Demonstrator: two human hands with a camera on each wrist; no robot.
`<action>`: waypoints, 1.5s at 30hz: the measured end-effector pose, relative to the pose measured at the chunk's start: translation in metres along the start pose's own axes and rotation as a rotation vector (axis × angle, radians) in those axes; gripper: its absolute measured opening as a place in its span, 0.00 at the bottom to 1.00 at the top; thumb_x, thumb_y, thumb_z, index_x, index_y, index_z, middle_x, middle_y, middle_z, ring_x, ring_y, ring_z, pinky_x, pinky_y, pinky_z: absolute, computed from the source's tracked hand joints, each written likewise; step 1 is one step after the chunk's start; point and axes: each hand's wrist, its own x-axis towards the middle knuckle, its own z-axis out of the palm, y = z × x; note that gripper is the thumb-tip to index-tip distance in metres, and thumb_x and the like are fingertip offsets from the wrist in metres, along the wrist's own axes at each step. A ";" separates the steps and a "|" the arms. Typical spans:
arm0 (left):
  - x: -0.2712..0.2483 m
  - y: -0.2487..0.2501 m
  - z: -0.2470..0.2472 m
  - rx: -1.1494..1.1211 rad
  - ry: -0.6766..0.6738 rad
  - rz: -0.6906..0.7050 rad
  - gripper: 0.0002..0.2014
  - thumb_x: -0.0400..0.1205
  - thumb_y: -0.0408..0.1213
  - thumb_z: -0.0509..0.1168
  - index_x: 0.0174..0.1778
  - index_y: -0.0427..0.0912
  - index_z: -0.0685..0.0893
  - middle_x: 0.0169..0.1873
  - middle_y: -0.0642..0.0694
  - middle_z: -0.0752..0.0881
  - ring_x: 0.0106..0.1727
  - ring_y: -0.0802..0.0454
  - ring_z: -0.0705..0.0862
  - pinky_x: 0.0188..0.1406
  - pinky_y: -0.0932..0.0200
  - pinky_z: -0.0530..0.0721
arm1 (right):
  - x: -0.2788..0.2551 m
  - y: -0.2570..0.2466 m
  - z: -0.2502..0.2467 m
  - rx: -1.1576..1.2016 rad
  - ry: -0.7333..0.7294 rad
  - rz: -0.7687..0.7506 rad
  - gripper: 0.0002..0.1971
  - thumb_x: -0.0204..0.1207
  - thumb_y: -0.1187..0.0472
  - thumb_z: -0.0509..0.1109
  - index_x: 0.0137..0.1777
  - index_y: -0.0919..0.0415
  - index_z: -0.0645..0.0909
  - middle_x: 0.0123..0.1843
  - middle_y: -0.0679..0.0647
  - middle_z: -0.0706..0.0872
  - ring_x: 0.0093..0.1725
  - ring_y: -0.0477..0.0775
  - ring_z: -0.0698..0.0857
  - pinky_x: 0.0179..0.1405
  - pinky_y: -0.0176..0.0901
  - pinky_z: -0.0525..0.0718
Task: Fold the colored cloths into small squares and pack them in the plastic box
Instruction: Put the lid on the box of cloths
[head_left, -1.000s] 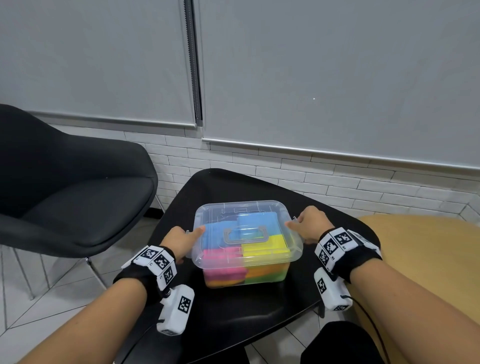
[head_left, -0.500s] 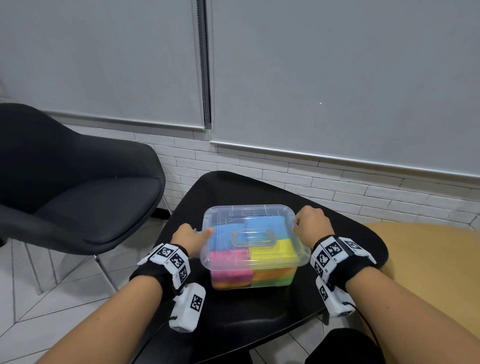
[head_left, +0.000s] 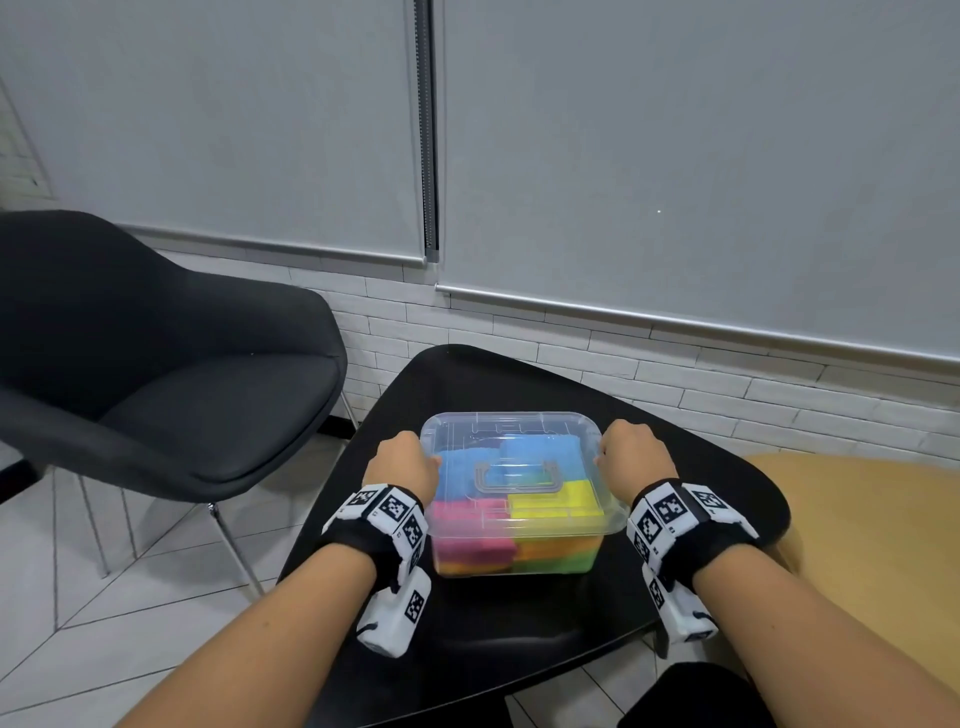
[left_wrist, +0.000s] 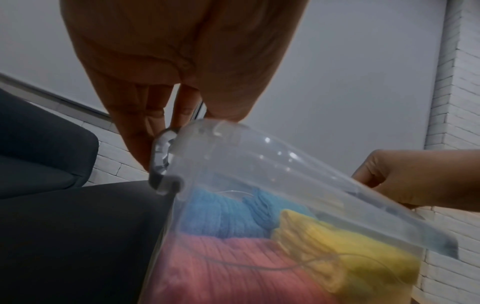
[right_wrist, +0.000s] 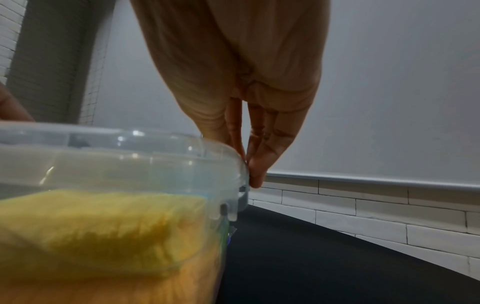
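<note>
At the far left a black armchair (head_left: 156, 374) stands on the pale tiled floor (head_left: 104, 597), its seat facing the black desk (head_left: 519, 613). Next comes the left hand (head_left: 402, 462), set against the left end of the clear plastic box (head_left: 519, 525); in the left wrist view its fingers (left_wrist: 145, 127) reach down beside the clip (left_wrist: 162, 158) at that end while the thumb presses on the lid's edge, so this hand pinches the box's lid rim and clip. The box sits near the middle of the desk with its transparent lid (head_left: 511, 431) on and the grey carry handle (head_left: 518, 475) lying flat across the top. Inside, folded cloths fill it: blue cloths (head_left: 540, 452) at the back, a pink cloth (head_left: 467, 519) front left, a yellow cloth (head_left: 561, 501) front right, with orange and green layers showing through the front wall beneath. At the right end the right hand (head_left: 631, 457) mirrors the other, thumb on the lid edge and fingertips (right_wrist: 257, 176) against the clip below it, gripping the rim there. Beyond it, at the far right, lies a light wooden surface (head_left: 857, 519). Grey roller blinds (head_left: 675, 156) and white brick wall (head_left: 727, 384) run behind everything.
</note>
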 end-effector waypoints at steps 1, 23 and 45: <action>-0.001 0.001 0.000 0.012 0.001 0.008 0.11 0.83 0.42 0.65 0.52 0.37 0.80 0.52 0.39 0.84 0.51 0.40 0.84 0.42 0.54 0.78 | -0.001 0.000 -0.001 0.000 -0.001 0.000 0.04 0.79 0.67 0.62 0.46 0.63 0.78 0.48 0.60 0.84 0.50 0.67 0.84 0.42 0.46 0.78; 0.013 -0.001 -0.005 -0.078 -0.118 0.056 0.08 0.75 0.34 0.65 0.44 0.35 0.86 0.41 0.38 0.89 0.42 0.40 0.89 0.42 0.48 0.89 | -0.019 0.009 0.002 -0.020 -0.071 -0.050 0.18 0.80 0.67 0.58 0.69 0.63 0.71 0.56 0.63 0.83 0.54 0.66 0.84 0.47 0.49 0.80; 0.081 0.135 0.080 0.017 -0.117 0.164 0.13 0.77 0.36 0.64 0.29 0.41 0.70 0.30 0.45 0.77 0.30 0.45 0.78 0.28 0.59 0.75 | 0.111 0.132 -0.001 0.091 0.000 0.121 0.14 0.81 0.61 0.61 0.62 0.60 0.83 0.54 0.64 0.86 0.56 0.65 0.83 0.50 0.48 0.79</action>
